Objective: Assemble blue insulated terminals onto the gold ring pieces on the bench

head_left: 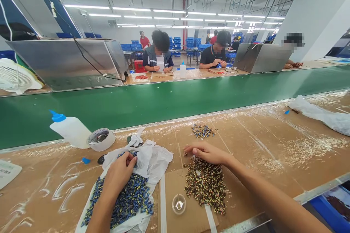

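Note:
My left hand (pixel 119 172) is over a heap of small blue-and-yellow pieces (pixel 132 194) spread on a crumpled white plastic bag (pixel 157 156). Its thumb and fingers are pinched together at the bag's edge; whatever lies between them is hidden. My right hand (pixel 207 153) rests at the far edge of a pile of small brown-and-cream pieces (pixel 206 185), fingers stretched leftward and loosely curved. By its fingertips lies a small dark piece. Between the two piles stands a small clear cup (pixel 179 204) with a thin stick in it. Beyond my right hand is a small group of blue-and-yellow pieces (pixel 202 130).
A white squeeze bottle (pixel 71 131) leans by a tape roll (pixel 101 139) at the left. Behind them a green conveyor belt (pixel 175 98) crosses the view. A plastic bag (pixel 324 114) lies at the right. Several people sit at work across the belt, between metal boxes (pixel 71 63).

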The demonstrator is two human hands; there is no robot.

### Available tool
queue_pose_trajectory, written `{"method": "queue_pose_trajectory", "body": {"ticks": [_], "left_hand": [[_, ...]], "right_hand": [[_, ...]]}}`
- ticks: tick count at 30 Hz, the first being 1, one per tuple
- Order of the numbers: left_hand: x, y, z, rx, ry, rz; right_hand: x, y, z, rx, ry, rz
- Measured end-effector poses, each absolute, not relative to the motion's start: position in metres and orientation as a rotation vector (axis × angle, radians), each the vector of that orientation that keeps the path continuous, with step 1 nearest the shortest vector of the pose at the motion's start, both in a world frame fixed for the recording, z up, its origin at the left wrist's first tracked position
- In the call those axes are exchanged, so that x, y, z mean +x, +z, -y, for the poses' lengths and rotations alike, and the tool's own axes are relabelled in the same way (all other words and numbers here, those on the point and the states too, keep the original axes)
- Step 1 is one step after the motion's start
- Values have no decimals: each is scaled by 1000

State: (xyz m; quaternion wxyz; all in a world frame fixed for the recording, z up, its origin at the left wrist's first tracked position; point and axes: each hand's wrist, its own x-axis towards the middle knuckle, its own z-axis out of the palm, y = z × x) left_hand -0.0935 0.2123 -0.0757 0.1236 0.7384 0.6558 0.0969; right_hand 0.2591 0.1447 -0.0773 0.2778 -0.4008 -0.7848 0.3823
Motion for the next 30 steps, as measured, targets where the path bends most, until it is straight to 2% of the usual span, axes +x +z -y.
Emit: {"method": "queue_pose_trajectory", "body": {"ticks": [4, 8, 14, 21, 30], "left_hand": [[-92, -75, -211, 2144, 312, -1910], [-92, -75, -209, 2148, 324, -1916], [-100, -77, -202, 2203, 304, -1727], [-108, -68, -196, 2194, 205, -1635], [-122, -52, -194, 2077, 457, -1690]], "right_hand": [[230, -66, -141, -1052, 974, 2320], [223, -58, -119, -1128, 774, 2534], [238, -52, -93, -1300, 646, 2547], [228, -54, -106, -1317, 475, 2563], [217, -71, -132, -1317, 416, 2536]]}}
